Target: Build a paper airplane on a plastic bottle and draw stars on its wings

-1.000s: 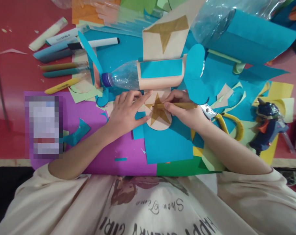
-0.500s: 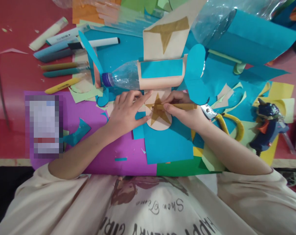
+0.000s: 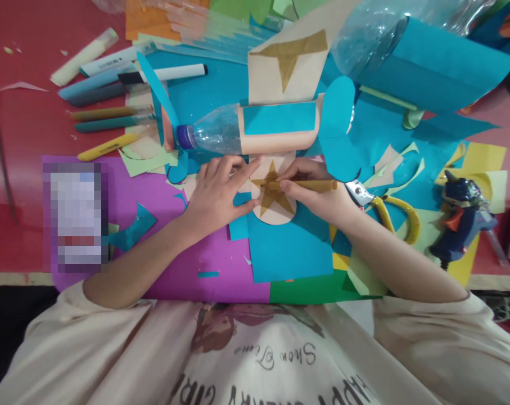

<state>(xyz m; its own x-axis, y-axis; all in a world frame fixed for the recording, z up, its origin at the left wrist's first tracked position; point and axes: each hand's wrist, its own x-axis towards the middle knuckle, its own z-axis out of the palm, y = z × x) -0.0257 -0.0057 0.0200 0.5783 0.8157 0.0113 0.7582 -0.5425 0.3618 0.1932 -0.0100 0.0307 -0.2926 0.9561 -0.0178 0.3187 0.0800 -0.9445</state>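
My right hand [image 3: 311, 188] is closed around a brown marker [image 3: 316, 184], whose tip end lies over a brown star [image 3: 273, 198] drawn on a cream paper strip [image 3: 275, 218] with a rounded end. My left hand [image 3: 225, 188] lies with its fingers spread, index fingertip and thumb touching the left side of that strip. Just beyond both hands a clear plastic bottle [image 3: 219, 129] with a purple cap [image 3: 185, 136] rests on its side. Cream paper and a blue panel [image 3: 280, 118] wrap it, and blue paper pieces [image 3: 337, 129] stand at its base.
Several markers [image 3: 111, 112] lie at the left, above a blurred rectangle [image 3: 78, 219]. Yellow-handled scissors [image 3: 381, 208] are beside my right forearm, with a dark blue glue gun [image 3: 461, 219] further right. Blue-wrapped plastic [image 3: 452, 62] is at the back right. Paper scraps surround everything.
The marker in my right hand has shifted very slightly to the left over the star. My left hand stays in place on the paper.
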